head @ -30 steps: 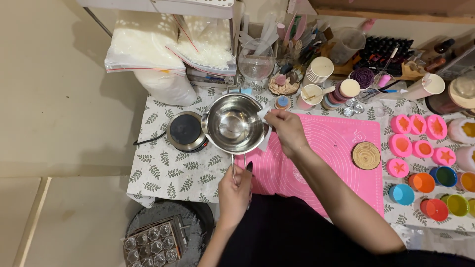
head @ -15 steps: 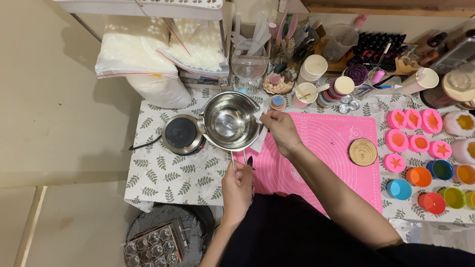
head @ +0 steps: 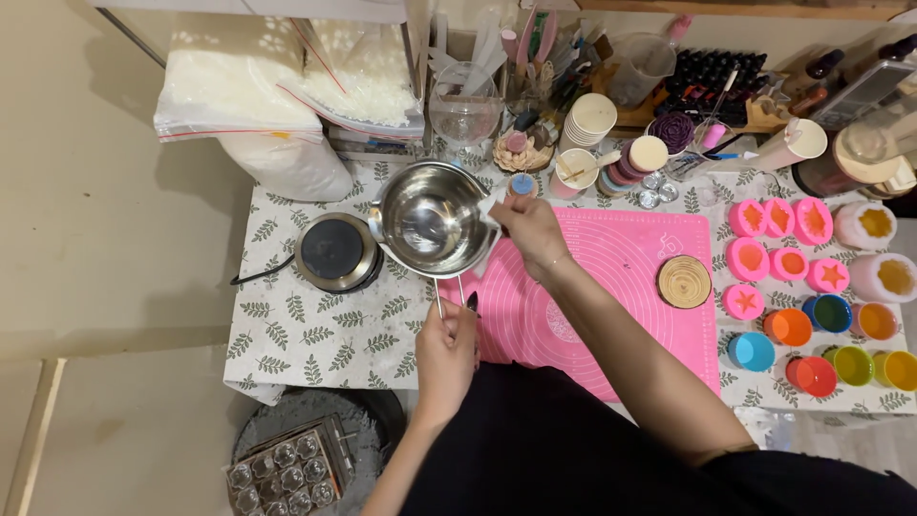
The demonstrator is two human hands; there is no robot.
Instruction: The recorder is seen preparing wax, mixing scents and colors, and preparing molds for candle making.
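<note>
On the far left of the leaf-patterned tablecloth (head: 315, 334), two clear bags of white flakes (head: 244, 86) lie heaped at the back, and a small round black hot plate (head: 331, 251) sits nearer the front with its dark cord trailing off the table's left edge. Just right of the hot plate, a shiny steel pouring pot (head: 430, 220) is held up over the cloth, its rim overlapping the plate's right side and its two wire handle rods pointing toward the person. The left hand (head: 445, 352) is closed around the end of that handle, fingers wrapped tight. At the pot's right rim, the right hand (head: 528, 229) pinches a folded white paper towel (head: 489, 214) between thumb and fingers and presses it against the metal edge. Under that forearm spreads a pink silicone mat (head: 630, 287), bearing a round wooden coaster (head: 684, 282) near its right side. Behind the mat stand a glass bowl (head: 464, 105), a stack of paper cups (head: 586, 119) and a clutter of small candles and tools. Farther right, pink moulds (head: 774, 247) with orange fillings sit in rows, with coloured silicone cups (head: 831, 344) in front of them. Below the table's left end, a metal tray of small glass jars (head: 287, 468) rests on a grey round mat.
</note>
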